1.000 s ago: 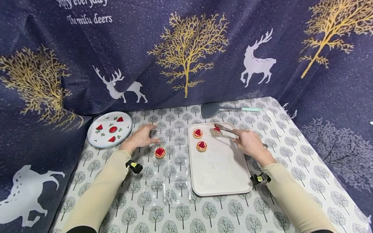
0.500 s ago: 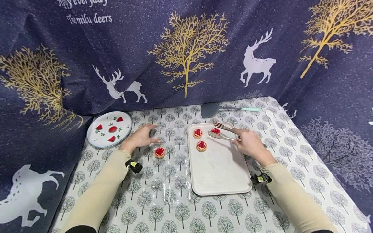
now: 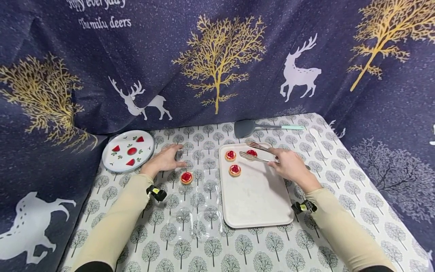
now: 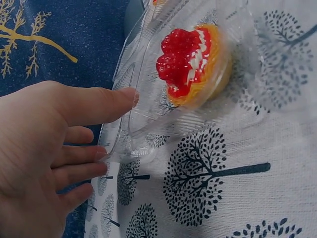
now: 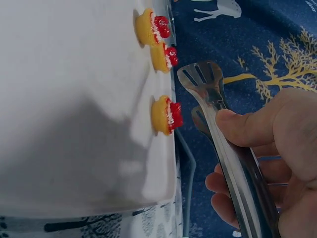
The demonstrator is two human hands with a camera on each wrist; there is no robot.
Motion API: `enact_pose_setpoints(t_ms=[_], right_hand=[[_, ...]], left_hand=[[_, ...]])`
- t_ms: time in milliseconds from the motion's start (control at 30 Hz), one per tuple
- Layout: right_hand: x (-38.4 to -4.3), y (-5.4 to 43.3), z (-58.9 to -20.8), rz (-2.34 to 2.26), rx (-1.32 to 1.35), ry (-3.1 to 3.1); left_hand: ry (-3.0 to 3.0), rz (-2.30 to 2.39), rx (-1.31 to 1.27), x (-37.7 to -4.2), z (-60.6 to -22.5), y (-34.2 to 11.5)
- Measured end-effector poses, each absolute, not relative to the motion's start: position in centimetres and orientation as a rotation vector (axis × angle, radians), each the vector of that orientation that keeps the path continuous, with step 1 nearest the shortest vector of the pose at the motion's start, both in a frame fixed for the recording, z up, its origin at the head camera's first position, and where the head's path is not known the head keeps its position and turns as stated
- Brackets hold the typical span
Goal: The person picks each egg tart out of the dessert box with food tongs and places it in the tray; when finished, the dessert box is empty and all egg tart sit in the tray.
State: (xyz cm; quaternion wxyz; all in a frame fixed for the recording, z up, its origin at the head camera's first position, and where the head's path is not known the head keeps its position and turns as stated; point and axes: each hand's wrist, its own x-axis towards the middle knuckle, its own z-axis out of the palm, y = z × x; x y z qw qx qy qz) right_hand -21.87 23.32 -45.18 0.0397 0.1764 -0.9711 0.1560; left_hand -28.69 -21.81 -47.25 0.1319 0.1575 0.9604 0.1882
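My right hand (image 3: 290,165) grips metal serving tongs (image 5: 229,163), thumb on one arm and fingers on the other. Their tips stand apart, above the white tray's far end. Between the tips in the head view lies a red-topped fruit tart (image 5: 166,115); the right wrist view shows them clear of it. Two more tarts (image 3: 230,155) sit at the tray's left side. My left hand (image 3: 164,159) rests at a clear plastic container (image 4: 148,116), thumb extended and fingertips at its rim. One tart (image 4: 193,64) sits in that container, near the thumb.
The white tray (image 3: 256,204) lies right of the container. A round plate (image 3: 115,160) with a watermelon pattern is at the far left. A spatula (image 3: 246,128) lies behind the tray, and a white spoon (image 3: 317,139) is at the far right. A dark cloth (image 3: 153,56) hangs behind.
The tongs have spread wider and moved slightly left around the far right tart, which shows more fully now. My left hand and the container have stayed in place.
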Motion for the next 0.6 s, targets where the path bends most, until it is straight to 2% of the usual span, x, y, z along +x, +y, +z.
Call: enact_pose_setpoints(t_ms=[600], right_hand=[[-22.5,19.0,-42.4,0.471,0.751,-2.857]], left_hand=[[2.837,0.532,0.578,-27.6,-46.1,-22.3]])
